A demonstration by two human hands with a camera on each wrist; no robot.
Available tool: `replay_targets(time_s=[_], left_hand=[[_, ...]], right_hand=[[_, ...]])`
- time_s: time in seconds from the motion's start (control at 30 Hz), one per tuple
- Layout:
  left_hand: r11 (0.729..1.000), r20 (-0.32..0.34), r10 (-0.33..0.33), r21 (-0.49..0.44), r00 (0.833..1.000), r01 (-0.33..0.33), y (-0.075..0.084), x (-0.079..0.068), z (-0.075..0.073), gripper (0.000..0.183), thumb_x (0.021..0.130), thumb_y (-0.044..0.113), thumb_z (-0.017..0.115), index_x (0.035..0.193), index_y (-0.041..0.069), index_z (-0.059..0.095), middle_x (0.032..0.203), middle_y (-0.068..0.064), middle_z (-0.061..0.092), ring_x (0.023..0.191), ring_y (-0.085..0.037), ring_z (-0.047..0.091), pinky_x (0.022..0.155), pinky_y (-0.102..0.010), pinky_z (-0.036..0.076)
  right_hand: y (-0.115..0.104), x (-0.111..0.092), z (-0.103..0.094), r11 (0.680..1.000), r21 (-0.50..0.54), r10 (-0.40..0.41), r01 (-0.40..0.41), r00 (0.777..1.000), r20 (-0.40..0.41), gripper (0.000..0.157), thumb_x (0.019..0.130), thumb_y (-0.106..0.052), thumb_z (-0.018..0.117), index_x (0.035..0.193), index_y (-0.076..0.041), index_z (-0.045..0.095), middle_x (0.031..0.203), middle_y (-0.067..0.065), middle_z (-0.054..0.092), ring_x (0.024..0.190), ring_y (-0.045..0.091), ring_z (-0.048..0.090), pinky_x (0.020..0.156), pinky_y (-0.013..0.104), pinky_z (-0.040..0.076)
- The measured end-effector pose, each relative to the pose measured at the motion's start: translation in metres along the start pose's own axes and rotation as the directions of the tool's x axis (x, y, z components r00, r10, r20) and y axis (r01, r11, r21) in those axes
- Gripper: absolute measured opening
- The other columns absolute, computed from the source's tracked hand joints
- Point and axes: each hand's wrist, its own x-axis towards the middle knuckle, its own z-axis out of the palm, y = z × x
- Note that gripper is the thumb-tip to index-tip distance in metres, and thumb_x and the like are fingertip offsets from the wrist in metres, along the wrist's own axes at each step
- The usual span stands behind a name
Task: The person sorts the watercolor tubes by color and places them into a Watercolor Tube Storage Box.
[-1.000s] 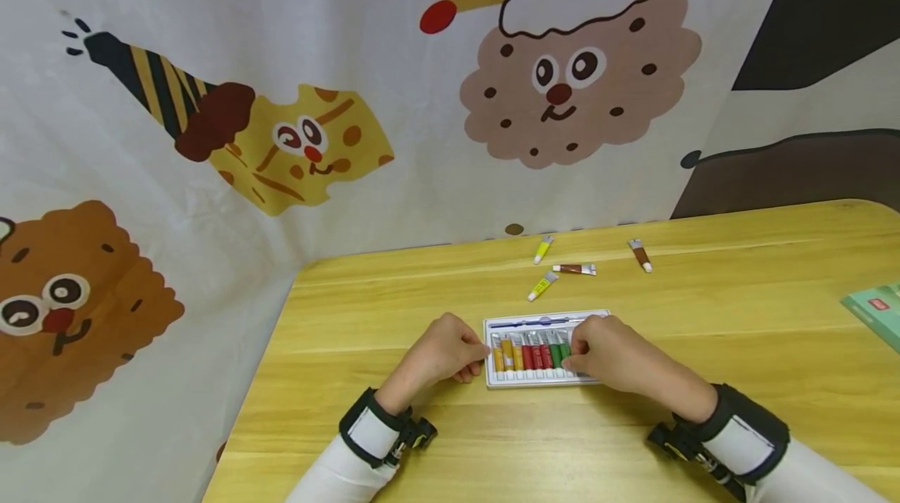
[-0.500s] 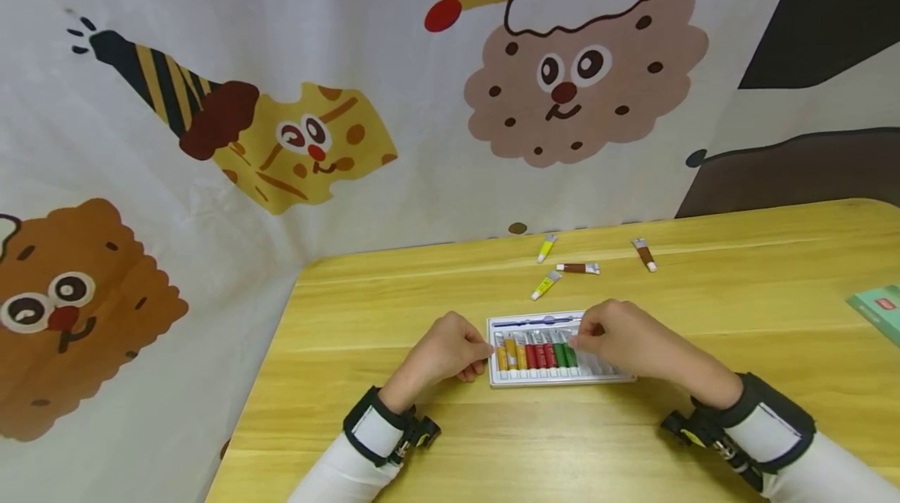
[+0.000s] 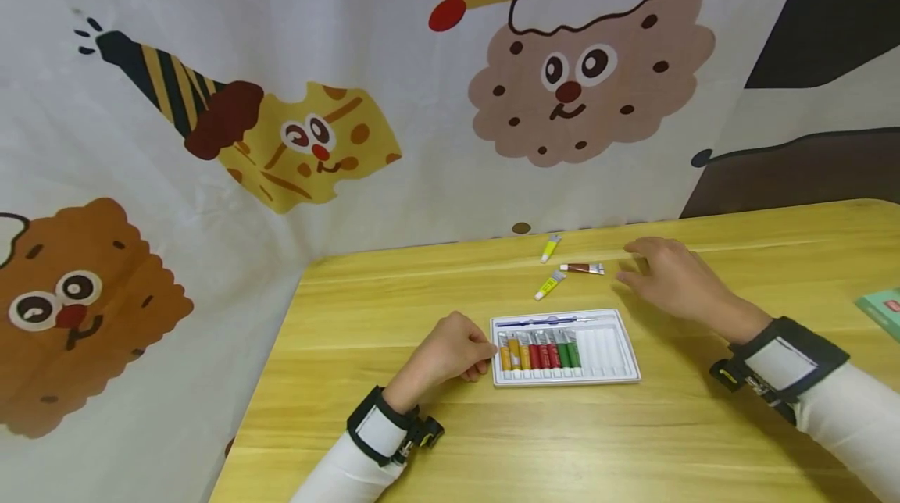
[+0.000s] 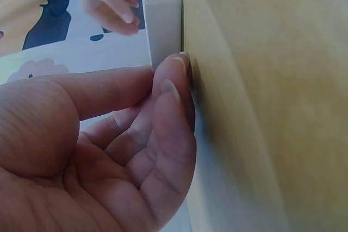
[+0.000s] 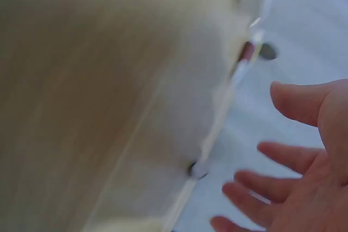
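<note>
My left hand [image 3: 453, 351] pinches the left edge of a white plastic paint tray [image 3: 608, 351], thumb and fingertips at its rim [image 4: 163, 20]. In its slots lie yellow-orange paint tubes [image 3: 516, 354], red ones [image 3: 544, 355] and green ones [image 3: 571, 354]; the slots to their right are bare. A thin blue paintbrush [image 3: 537, 322] lies along the back. Beyond the tray, my right hand [image 3: 671, 276] hovers over the table with spread fingers, holding nothing. It hides one brown tube in the head view; a small tube end [image 5: 198, 170] shows below it in the right wrist view.
Two yellow tubes [image 3: 551, 248] and a brown paint tube [image 3: 582, 269] lie loose behind the tray. A green box [image 3: 882, 314] sits at the table's right. A printed cloth [image 3: 422, 198] hangs along the table's back edge [image 3: 394, 249].
My right hand has left the green tubes and moved right and away, over the loose brown tube. The bare slots now show. My left hand stays at the tray's edge.
</note>
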Motion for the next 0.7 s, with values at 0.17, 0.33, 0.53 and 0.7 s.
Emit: replay_targets(time_s=[0.17, 0.33, 0.53, 0.7], left_hand=[[1.000, 0.000, -0.006, -0.008, 1.000, 0.006, 0.000, 0.000, 0.000, 0.030, 0.098, 0.007, 0.073, 0.069, 0.002, 0.075, 0.064, -0.010, 0.070, 0.053, -0.015, 0.063, 0.052, -0.031, 0.057], [1.000, 0.003, -0.008, -0.010, 1.000, 0.008, 0.000, -0.001, 0.000, 0.030, 0.099, 0.008, 0.073, 0.070, 0.001, 0.075, 0.064, -0.011, 0.070, 0.053, -0.016, 0.064, 0.052, -0.031, 0.057], [1.000, -0.001, -0.016, -0.007, 1.000, 0.016, 0.001, -0.001, 0.000, 0.029, 0.099, 0.008, 0.073, 0.070, 0.001, 0.075, 0.065, -0.011, 0.071, 0.053, -0.015, 0.063, 0.051, -0.030, 0.056], [1.000, 0.001, -0.019, -0.024, 1.000, 0.019, 0.001, -0.001, 0.000, 0.029, 0.098, 0.007, 0.073, 0.071, 0.000, 0.075, 0.065, -0.012, 0.070, 0.053, -0.015, 0.063, 0.050, -0.030, 0.055]], right_hand=[[0.023, 0.011, 0.000, 0.984, -0.166, 0.058, -0.059, 0.998, -0.013, 0.070, 0.096, -0.035, 0.076, 0.136, 0.018, 0.053, 0.136, 0.045, 0.048, 0.120, 0.068, 0.047, 0.096, 0.083, 0.035], [0.036, 0.021, 0.000, 0.966, -0.211, 0.153, -0.148, 0.988, 0.009, 0.057, 0.097, -0.039, 0.074, 0.116, 0.013, 0.060, 0.118, 0.039, 0.053, 0.107, 0.062, 0.051, 0.090, 0.083, 0.036], [0.041, 0.031, -0.002, 0.965, -0.212, 0.162, -0.156, 0.987, 0.009, 0.040, 0.097, -0.032, 0.074, 0.092, 0.007, 0.068, 0.077, 0.017, 0.054, 0.075, 0.038, 0.053, 0.068, 0.055, 0.042], [0.042, 0.036, -0.003, 0.969, -0.179, 0.183, -0.168, 0.980, 0.072, 0.032, 0.101, -0.023, 0.067, 0.090, 0.007, 0.068, 0.066, 0.008, 0.048, 0.060, 0.026, 0.050, 0.055, 0.037, 0.037]])
